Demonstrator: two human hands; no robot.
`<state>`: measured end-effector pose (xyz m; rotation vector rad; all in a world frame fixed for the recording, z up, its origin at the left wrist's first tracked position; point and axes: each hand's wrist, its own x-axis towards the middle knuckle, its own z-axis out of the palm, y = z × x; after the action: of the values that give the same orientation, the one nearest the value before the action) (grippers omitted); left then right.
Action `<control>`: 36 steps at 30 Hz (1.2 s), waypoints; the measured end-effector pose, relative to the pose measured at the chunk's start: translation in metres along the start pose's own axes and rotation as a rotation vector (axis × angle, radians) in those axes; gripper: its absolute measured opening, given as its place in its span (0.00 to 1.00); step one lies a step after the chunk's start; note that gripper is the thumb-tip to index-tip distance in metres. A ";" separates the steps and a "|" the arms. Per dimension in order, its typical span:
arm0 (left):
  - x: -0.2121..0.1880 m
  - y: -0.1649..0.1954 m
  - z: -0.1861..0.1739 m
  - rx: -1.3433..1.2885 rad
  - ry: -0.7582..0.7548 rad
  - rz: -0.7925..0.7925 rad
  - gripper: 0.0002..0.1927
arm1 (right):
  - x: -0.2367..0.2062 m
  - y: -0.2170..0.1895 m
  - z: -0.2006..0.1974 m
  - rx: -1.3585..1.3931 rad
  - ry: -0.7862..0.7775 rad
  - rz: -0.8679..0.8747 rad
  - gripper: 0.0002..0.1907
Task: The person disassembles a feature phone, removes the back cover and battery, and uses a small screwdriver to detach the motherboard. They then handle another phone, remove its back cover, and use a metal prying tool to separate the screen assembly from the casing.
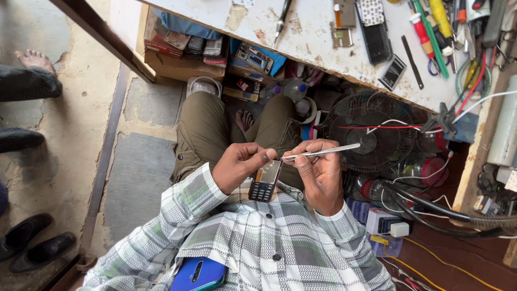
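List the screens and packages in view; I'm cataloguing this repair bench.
Keypad phone: held in left hand, pale rectangular screen, black keys.
Blue smartphone: shirt pocket, glossy, screen hidden.
Dark phone: on white bench, blank screen.
Cardboard box: under bench, brown.

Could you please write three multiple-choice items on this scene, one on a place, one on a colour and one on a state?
1. Where is the small black keypad phone?
A. On the white worktable
B. Held above the person's lap
C. On the floor by the black shoes

2. What colour is the smartphone in the checked shirt's chest pocket?
A. Blue
B. Red
C. White

3. How is the thin silver metal tool held?
A. Lying loose on the table
B. Pinched in the right hand, tip at the phone
C. Tucked in the pocket

Answers: 1 B, the left hand grips it over the olive trousers. 2 A, its back is plainly blue. 3 B, the right hand pinches it with its tip at the phone's top edge.
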<state>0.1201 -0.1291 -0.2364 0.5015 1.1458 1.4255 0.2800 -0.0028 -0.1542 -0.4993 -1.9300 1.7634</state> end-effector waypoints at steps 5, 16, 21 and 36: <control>-0.001 0.003 -0.004 -0.025 -0.033 -0.038 0.22 | -0.002 -0.004 0.008 -0.063 -0.002 -0.057 0.10; -0.012 0.011 -0.008 -0.016 -0.105 -0.060 0.25 | -0.002 -0.018 0.034 -0.379 0.060 -0.131 0.08; -0.012 0.012 -0.008 -0.037 -0.089 -0.103 0.23 | 0.000 -0.025 0.036 -0.565 0.074 -0.190 0.07; -0.017 0.021 -0.001 0.143 0.030 -0.007 0.28 | 0.000 -0.017 0.034 -0.589 0.043 -0.142 0.09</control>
<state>0.1131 -0.1418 -0.2133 0.5765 1.2786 1.3552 0.2610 -0.0328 -0.1389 -0.5685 -2.3788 1.0686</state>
